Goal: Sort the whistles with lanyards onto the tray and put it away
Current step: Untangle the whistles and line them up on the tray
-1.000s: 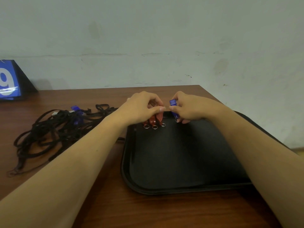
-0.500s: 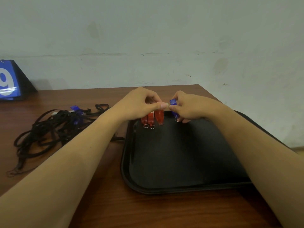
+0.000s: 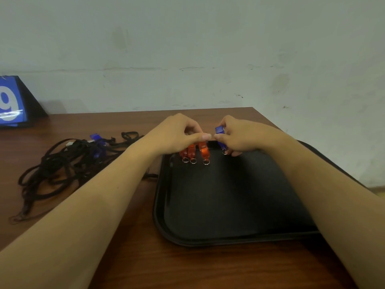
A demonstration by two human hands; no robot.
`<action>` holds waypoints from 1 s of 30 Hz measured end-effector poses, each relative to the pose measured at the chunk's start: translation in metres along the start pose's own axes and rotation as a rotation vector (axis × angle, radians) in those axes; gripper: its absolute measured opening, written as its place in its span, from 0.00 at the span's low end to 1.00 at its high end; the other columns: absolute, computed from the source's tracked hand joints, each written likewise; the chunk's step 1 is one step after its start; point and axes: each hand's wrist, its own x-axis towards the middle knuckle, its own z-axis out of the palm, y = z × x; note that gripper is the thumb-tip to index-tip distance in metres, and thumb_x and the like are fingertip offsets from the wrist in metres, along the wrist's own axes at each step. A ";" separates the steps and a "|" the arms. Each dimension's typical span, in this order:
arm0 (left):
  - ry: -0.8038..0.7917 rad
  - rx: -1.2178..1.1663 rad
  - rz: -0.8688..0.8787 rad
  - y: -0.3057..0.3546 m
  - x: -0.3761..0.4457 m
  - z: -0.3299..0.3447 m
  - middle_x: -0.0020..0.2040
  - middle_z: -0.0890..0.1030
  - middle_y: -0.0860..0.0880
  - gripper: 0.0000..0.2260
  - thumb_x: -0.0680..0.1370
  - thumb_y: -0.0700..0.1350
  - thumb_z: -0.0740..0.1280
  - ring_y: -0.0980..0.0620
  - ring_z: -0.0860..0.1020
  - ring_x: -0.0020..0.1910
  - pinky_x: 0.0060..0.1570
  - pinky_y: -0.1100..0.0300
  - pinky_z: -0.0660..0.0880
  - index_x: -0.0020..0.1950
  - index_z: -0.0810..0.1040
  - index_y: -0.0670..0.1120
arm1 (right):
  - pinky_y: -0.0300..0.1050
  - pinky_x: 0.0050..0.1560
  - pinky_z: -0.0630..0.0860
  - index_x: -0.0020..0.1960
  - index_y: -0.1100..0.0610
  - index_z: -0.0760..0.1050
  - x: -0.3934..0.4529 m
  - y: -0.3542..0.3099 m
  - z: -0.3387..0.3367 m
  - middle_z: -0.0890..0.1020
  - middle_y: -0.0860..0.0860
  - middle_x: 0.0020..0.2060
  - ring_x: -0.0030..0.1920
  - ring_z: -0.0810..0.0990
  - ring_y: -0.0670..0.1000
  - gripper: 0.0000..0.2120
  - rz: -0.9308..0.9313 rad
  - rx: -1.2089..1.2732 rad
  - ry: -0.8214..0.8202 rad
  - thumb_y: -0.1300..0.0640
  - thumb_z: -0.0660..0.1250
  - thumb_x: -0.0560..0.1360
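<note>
A black tray point(image 3: 229, 236) lies on the wooden table. Three orange whistles point(image 3: 203, 152) with metal rings stand in a row at the tray's far left corner. My left hand point(image 3: 177, 134) is over them, fingers curled, pinching the rightmost orange whistle. My right hand point(image 3: 239, 135) pinches a blue whistle point(image 3: 219, 131) just right of the orange row, its ring hanging near the tray. A tangle of black lanyards point(image 3: 62, 167) with blue whistles point(image 3: 96, 140) among them lies on the table to the left.
A blue sign with a white number point(image 3: 10, 103) stands at the table's far left against the wall. The table's right edge point(image 3: 268, 119) runs close behind the tray, which overhangs it.
The rightmost orange whistle has shifted slightly away from the other two. My right hand with the blue whistle has barely moved.
</note>
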 end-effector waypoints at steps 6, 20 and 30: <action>0.036 0.050 0.008 -0.006 0.004 0.001 0.42 0.80 0.61 0.07 0.79 0.57 0.68 0.63 0.76 0.41 0.45 0.62 0.71 0.51 0.82 0.55 | 0.46 0.47 0.83 0.71 0.56 0.61 0.001 -0.001 0.000 0.83 0.55 0.45 0.46 0.86 0.53 0.18 0.001 0.018 -0.013 0.49 0.59 0.85; 0.053 0.140 -0.043 0.000 0.006 0.009 0.42 0.76 0.63 0.01 0.81 0.53 0.66 0.57 0.77 0.47 0.62 0.42 0.73 0.51 0.77 0.60 | 0.44 0.46 0.84 0.70 0.56 0.62 0.001 -0.001 0.002 0.84 0.54 0.46 0.47 0.86 0.51 0.18 -0.029 0.048 -0.042 0.50 0.59 0.85; 0.045 0.144 -0.058 0.000 0.007 0.011 0.43 0.75 0.63 0.02 0.82 0.52 0.66 0.62 0.72 0.41 0.63 0.42 0.73 0.52 0.78 0.59 | 0.43 0.44 0.83 0.70 0.56 0.62 0.001 -0.002 0.003 0.84 0.54 0.45 0.46 0.86 0.51 0.18 -0.022 0.029 -0.035 0.49 0.60 0.85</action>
